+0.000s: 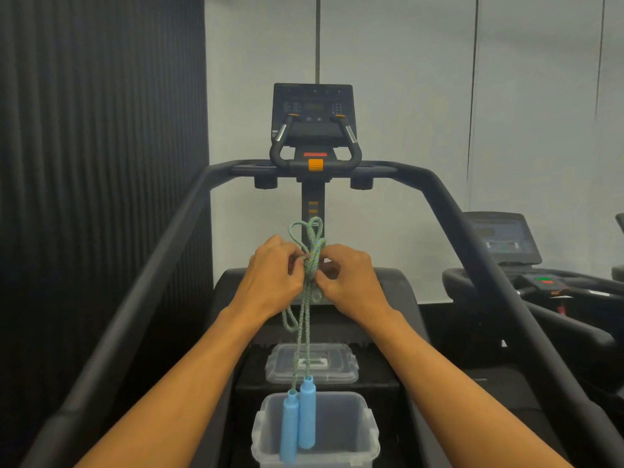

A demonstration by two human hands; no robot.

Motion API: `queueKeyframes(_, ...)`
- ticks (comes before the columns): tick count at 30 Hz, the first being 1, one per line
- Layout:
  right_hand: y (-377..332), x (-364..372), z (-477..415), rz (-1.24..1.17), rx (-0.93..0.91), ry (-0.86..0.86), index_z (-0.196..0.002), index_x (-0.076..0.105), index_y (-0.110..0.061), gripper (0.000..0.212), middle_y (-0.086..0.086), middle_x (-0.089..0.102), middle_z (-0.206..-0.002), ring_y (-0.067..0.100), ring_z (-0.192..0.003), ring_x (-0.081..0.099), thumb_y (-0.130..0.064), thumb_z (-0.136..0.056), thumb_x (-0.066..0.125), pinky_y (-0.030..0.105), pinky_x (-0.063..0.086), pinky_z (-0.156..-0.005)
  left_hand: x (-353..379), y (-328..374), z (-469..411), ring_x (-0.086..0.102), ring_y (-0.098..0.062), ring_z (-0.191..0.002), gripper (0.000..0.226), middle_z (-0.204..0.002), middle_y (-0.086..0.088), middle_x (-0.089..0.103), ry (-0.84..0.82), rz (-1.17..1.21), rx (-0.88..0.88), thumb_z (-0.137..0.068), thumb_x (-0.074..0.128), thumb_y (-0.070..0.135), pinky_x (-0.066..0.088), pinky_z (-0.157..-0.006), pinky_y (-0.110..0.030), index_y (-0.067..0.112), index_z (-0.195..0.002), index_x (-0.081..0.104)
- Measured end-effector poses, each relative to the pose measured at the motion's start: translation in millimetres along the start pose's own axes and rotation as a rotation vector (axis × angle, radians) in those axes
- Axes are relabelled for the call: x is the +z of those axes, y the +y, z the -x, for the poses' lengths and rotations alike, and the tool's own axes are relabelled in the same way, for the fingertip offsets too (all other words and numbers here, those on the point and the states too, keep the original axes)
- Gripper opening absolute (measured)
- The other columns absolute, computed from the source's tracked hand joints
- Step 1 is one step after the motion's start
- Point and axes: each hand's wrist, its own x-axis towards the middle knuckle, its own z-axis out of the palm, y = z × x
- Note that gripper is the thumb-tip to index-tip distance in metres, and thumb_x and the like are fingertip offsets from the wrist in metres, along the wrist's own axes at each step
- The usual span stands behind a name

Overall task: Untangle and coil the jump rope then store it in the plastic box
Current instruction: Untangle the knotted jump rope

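I hold a green braided jump rope [311,261] bunched up in front of me at chest height. My left hand [273,275] and my right hand [351,278] both pinch the wrapped middle of the bundle. Loops stick up above my fingers and one small loop hangs at the lower left. Two strands drop down to the two light blue handles [299,420], which dangle side by side over the open clear plastic box [364,434]. The box's clear lid [337,376] lies flat just beyond it.
The box and lid sit on the steps of a black stair-climber machine, whose console [313,113] and handrails [472,251] frame both my arms. Another exercise machine [506,244] stands at the right. A dark ribbed wall is at the left.
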Motion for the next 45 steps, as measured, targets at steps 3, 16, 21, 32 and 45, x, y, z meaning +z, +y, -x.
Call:
queueKeyframes(3, 3, 1, 1, 0.125, -0.093, -0.019, -0.092, 0.072, -0.008, 0.010, 0.004, 0.071, -0.089, 0.021, -0.080, 0.065, -0.008, -0.082, 0.069, 0.038, 0.054, -0.072, 1, 1, 2, 0.062, -0.017, -0.083, 0.014, -0.090, 0.000, 0.060, -0.021, -0.006, -0.014, -0.093, 0.059, 0.022, 0.054, -0.080, -0.044, 0.016, -0.092, 0.071)
queueKeyframes(16, -9, -2, 0, 0.232, -0.083, -0.085, -0.099, 0.060, -0.002, 0.025, 0.006, 0.056, -0.098, 0.027, -0.071, 0.057, -0.022, -0.086, 0.055, 0.039, 0.048, -0.063, 4, 9, -2, 0.062, -0.014, -0.077, 0.010, -0.092, -0.001, 0.062, 0.013, 0.072, -0.053, -0.092, 0.060, 0.018, 0.048, -0.072, -0.030, 0.015, -0.089, 0.069)
queueKeyframes(21, -11, -4, -1, 0.184, -0.069, -0.030, -0.093, 0.051, -0.012, 0.011, -0.001, 0.048, -0.087, 0.020, -0.068, 0.048, -0.008, -0.090, 0.060, 0.031, 0.037, -0.061, 3, 14, -4, 0.062, -0.013, -0.078, 0.010, -0.095, -0.001, 0.061, 0.023, 0.155, -0.094, -0.095, 0.058, 0.017, 0.046, -0.067, -0.021, 0.015, -0.088, 0.065)
queueKeyframes(32, -11, -9, -13, 0.116, -0.001, 0.038, -0.093, 0.060, -0.010, 0.010, 0.001, 0.051, -0.094, 0.014, -0.066, 0.061, -0.008, -0.089, 0.069, 0.013, 0.045, -0.065, -9, 13, -4, 0.071, -0.021, -0.088, 0.028, -0.108, 0.001, 0.064, -0.015, 0.522, -0.158, -0.089, 0.063, -0.002, 0.054, -0.066, -0.024, 0.021, -0.105, 0.062)
queueKeyframes(45, -11, -12, -12, 0.137, 0.056, 0.049, -0.093, 0.062, -0.010, 0.011, 0.004, 0.060, -0.096, 0.020, -0.075, 0.063, -0.007, -0.086, 0.070, 0.032, 0.053, -0.073, -17, 11, -3, 0.073, -0.024, -0.093, 0.003, -0.100, -0.018, 0.073, -0.028, 0.765, -0.235, -0.083, 0.064, 0.006, 0.059, -0.089, -0.049, 0.008, -0.084, 0.064)
